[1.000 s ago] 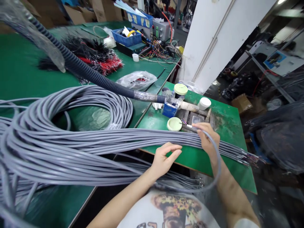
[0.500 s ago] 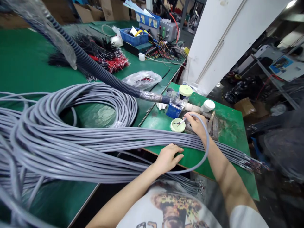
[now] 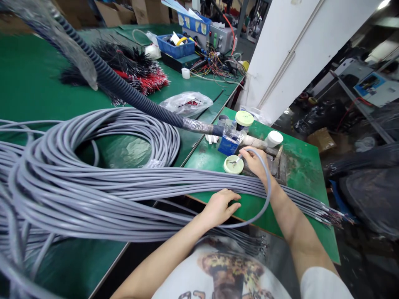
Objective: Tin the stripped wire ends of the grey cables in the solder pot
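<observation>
My right hand (image 3: 254, 161) is closed on a grey cable (image 3: 269, 182) close to its stripped end. Thin bared wires (image 3: 233, 162) from that end dip into a shallow pale-green lid (image 3: 233, 167). From my hand the cable arcs over the forearm and back toward the left. My left hand (image 3: 218, 206) rests by the near edge of the green board, fingers apart and thumb out, holding nothing that shows. Just beyond it runs a bundle of grey cables (image 3: 199, 179), whose bared ends (image 3: 332, 216) lie at the right. A large coil of grey cable (image 3: 56, 174) fills the left.
A ribbed hose (image 3: 134, 93) slants across to a blue box (image 3: 228, 145) behind the lid. Nearby stand a jar with a pale-green lid (image 3: 244, 118) and a white cup (image 3: 274, 138). Black and red wires (image 3: 134, 74) and blue bins (image 3: 176, 47) sit farther back.
My right hand has shifted slightly left, and the wire ends have moved a little within the shallow lid. My left hand has stayed almost in place.
</observation>
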Motion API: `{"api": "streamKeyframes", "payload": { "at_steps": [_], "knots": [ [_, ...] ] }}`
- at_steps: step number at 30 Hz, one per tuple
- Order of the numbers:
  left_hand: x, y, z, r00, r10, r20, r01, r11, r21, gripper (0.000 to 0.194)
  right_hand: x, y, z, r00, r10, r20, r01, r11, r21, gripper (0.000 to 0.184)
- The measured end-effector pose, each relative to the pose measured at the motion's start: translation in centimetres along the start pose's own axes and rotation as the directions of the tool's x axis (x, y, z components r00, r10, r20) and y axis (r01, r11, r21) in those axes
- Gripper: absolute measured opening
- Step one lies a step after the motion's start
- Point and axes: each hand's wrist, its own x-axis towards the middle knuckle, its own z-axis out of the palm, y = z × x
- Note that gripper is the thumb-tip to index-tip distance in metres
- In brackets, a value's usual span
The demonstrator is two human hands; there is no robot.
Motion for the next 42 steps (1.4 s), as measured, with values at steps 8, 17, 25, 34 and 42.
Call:
{"api": "streamKeyframes", "payload": {
  "at_steps": [8,17,25,34,42],
  "knots": [
    [0.1,0.1,-0.4,0.999,-0.017,0.029,0.016,1.0,0.021,0.023,-0.5,-0.9,-1.6,0.995,0.0,-0.099,0.002,1.0,0.017,0.024],
    [0.5,0.5,-1.2,0.994,-0.026,0.102,0.02,0.998,0.06,0.027,-1.8,2.6,-7.8,0.937,-0.021,-0.348,-0.038,0.986,-0.163,0.025],
    [0.4,0.6,-1.1,0.996,-0.011,0.09,0.006,0.999,0.05,0.026,-1.9,7.7,-8.3,0.925,0.074,-0.373,-0.17,0.958,-0.23,0.026],
    [0.4,0.5,-1.0,0.997,-0.033,0.067,0.031,0.999,0.03,0.026,-1.5,9.1,-7.6,0.93,0.133,-0.342,-0.222,0.946,-0.235,0.029],
    [0.4,0.5,-1.0,0.996,-0.053,0.067,0.052,0.999,0.008,0.027,-1.7,8.1,-7.8,0.931,0.154,-0.332,-0.234,0.947,-0.218,0.03]
  ]
}}
